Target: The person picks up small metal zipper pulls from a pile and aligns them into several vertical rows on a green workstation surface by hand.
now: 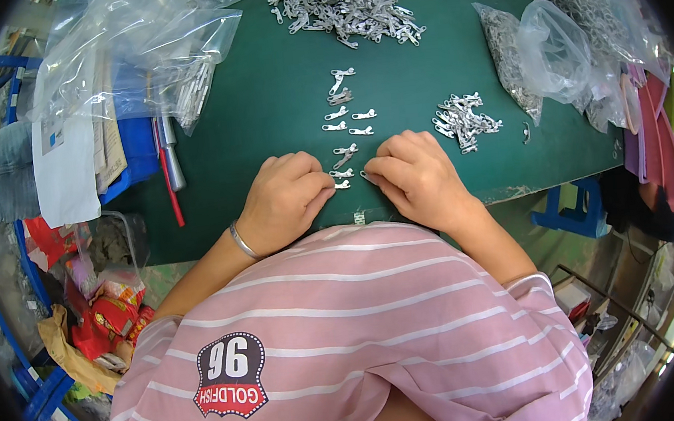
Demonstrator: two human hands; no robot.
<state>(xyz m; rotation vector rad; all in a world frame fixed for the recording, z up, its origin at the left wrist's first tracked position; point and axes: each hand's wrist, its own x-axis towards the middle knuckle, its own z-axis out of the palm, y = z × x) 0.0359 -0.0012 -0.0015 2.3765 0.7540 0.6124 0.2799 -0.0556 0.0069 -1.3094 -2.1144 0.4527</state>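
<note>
Silver zip-type pulls [336, 115]: being kept mid-table in a loose column, running away from the hands; long axes being set mostly L–R, loop ends mostly being aimed L, a few being tilted steeply.
L hand [288, 199]: thumb & fingers being held together at nr end of column; a pull [342, 184] is being touched at the tips, its free end being pointed R; firm grip can't be told.
R hand [416, 178]: thumb & index being pressed together on a small pull end [363, 174]; rest is being hidden by fingers, so axis can't be told.
Big heap [351, 9]: being piled at far edge, pulls being pointed every way.
Small heap [467, 121]: being left R of column, beyond R hand; a lone pull [526, 132] is being kept further R.
Green table [262, 89]: being flanked by clear bags [137, 35] far L, bag of metal bits [508, 59] R.
Red pen [172, 189]: being kept nr L edge.
Writing: letters & digits being shown on dark-and-red badge [230, 376], striped pink shirt [347, 330].
</note>
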